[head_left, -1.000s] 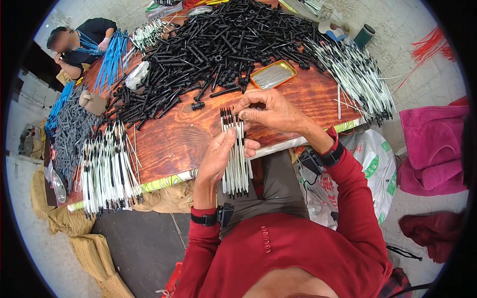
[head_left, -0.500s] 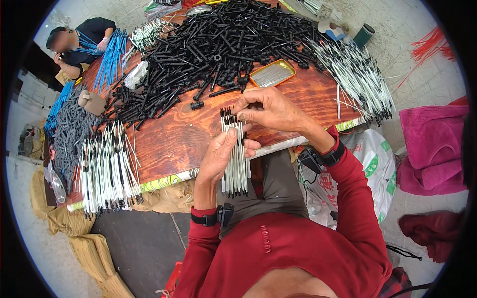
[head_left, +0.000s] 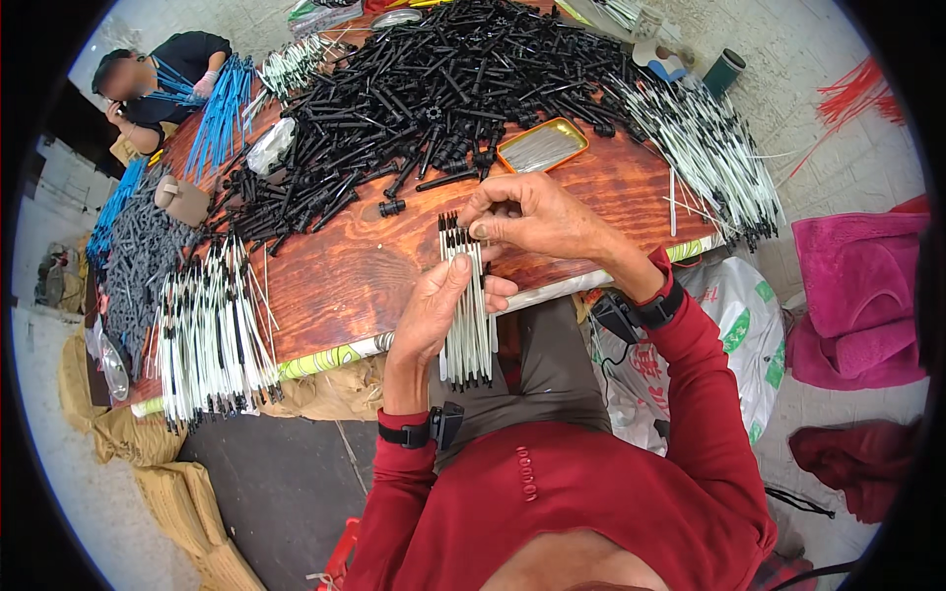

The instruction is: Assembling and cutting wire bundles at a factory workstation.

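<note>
A bundle of slim white rods with black ends [head_left: 463, 345] stands nearly upright in my left hand [head_left: 432, 303], which wraps round it with the thumb across the front. The rods' lower ends hang above my lap. My right hand [head_left: 542, 217] is at the bundle's black upper ends, thumb and fingers pinched together. Whatever that pinch holds is too small and hidden to name. Just beyond the bundle, a short black fitting [head_left: 391, 208] lies on the wooden table [head_left: 330, 281].
A large heap of black plastic parts [head_left: 424, 89] covers the table's far half. More white rods lie at left [head_left: 217, 335] and right [head_left: 700, 148]. An orange-rimmed tin [head_left: 542, 145] holds thin pale pieces. Across the far left, another person [head_left: 177, 84] sits by blue rods [head_left: 222, 118].
</note>
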The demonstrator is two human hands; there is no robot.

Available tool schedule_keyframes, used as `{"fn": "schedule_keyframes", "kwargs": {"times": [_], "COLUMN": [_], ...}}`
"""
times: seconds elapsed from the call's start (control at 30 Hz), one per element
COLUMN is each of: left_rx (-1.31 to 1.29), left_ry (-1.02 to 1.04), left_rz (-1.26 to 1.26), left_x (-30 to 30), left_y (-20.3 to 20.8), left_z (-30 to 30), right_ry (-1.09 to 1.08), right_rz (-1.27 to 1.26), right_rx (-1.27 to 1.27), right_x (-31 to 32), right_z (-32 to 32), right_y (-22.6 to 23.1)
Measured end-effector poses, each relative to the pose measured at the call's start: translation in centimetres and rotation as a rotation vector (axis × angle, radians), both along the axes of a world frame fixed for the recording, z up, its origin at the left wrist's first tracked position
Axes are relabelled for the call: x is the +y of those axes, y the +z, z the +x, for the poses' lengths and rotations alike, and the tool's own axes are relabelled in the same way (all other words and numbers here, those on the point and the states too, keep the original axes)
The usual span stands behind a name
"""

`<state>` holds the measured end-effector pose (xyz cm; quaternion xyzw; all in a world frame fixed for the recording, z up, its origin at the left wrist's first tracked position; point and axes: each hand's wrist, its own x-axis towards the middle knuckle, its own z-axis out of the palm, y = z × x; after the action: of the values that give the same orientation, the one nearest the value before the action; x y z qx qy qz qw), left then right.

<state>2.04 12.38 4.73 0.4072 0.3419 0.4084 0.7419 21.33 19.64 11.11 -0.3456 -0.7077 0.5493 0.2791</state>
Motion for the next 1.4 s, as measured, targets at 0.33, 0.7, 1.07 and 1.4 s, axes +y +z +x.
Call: {"fn": "schedule_keyframes", "kwargs": {"times": [0.33,0.7,1.07,1.4], "left_rx": [0.031,0.037,0.045,0.026], "left_ry": [-0.034,-0.087,-0.105,-0.032], "left_rz": [0.023,0.039,0.032,0.0], "left_x": [0.1,0.1,0.1,0.0], "left_y": [-0.1,-0.4,-0.2,-0.2], "left_z": [-0.1,-0.3,-0.4,-0.1], "right_ry": [0.008,0.124,0.146,-0.067], "right_rz": [0.325,0.457,0.495,0.383], "right_rx": [-0.11,-0.197,-0.218,-0.076], "right_x": [0.0,0.4,0.4,-1.0], "right_z": [0.0,0.3,0.1,-1.3], "right_y": [1.2,1.9,1.6,0.1]}}
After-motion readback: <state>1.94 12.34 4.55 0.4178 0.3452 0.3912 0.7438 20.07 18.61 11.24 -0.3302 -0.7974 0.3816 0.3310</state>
